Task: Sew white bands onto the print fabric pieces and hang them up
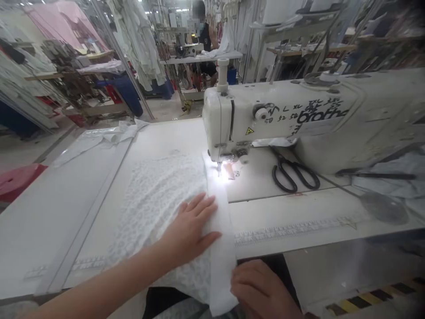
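A thin white fabric with a pale grey print (159, 190) lies on the sewing table, and a plain white band (222, 257) runs along its right edge. The band passes under the lit needle area of the sewing machine (252, 113). My left hand (194, 228) rests flat on the fabric and band just in front of the needle, fingers spread. Nearer to me, my right hand (265, 288) has its fingers curled together at the band's right edge by the table's front. What its fingertips pinch is hidden.
Black-handled scissors (295, 173) lie right of the needle. A printed ruler (292, 230) runs along the table's front. Crumpled fabric (392, 177) lies at the right, more cloth (99, 139) at the left far edge. Another person (206, 40) sits at a machine behind.
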`<action>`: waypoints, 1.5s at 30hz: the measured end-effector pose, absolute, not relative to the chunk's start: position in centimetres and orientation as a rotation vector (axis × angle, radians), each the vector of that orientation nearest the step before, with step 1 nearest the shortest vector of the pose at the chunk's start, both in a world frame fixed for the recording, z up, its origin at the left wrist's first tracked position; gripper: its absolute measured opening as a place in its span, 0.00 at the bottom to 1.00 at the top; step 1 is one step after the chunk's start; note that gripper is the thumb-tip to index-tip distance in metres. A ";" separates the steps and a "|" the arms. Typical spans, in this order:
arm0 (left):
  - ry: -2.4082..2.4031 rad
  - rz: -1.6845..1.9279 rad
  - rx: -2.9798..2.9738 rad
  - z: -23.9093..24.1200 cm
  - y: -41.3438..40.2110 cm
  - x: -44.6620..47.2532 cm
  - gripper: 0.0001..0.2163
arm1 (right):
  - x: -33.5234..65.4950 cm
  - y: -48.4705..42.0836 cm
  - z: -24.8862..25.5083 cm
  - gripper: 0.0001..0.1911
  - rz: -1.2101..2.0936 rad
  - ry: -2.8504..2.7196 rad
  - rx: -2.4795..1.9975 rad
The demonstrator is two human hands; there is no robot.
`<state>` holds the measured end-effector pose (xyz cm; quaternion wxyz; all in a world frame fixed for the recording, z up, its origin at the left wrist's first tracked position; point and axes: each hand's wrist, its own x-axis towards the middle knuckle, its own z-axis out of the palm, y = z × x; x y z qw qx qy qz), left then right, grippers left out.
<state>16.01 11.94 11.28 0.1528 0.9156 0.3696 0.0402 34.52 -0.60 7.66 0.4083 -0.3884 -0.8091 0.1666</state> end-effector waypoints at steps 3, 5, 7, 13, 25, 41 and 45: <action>1.060 0.149 2.650 11.2 13.8 16.5 0.23 | 34.8 1.2 8.6 0.08 0.515 -2.022 -1.017; 1.051 0.172 2.665 11.1 15.2 16.8 0.22 | 35.0 2.5 9.2 0.09 0.564 -2.007 -1.049; 1.046 0.192 2.677 11.1 16.6 17.0 0.22 | 35.2 3.8 9.6 0.10 0.617 -1.992 -1.093; 1.041 0.262 2.712 10.8 20.5 17.6 0.21 | 35.9 7.7 10.1 0.10 0.650 -1.981 -1.137; 1.173 0.323 2.754 11.3 27.5 19.2 0.15 | 37.0 15.2 10.0 0.11 0.488 -2.054 -1.229; 0.528 -0.019 3.100 11.1 8.6 12.8 0.27 | 34.1 -1.8 0.7 0.12 1.144 -1.192 -1.306; 0.485 0.169 3.301 9.3 4.1 14.6 0.22 | 33.0 -1.3 1.0 0.13 1.432 -1.015 -1.139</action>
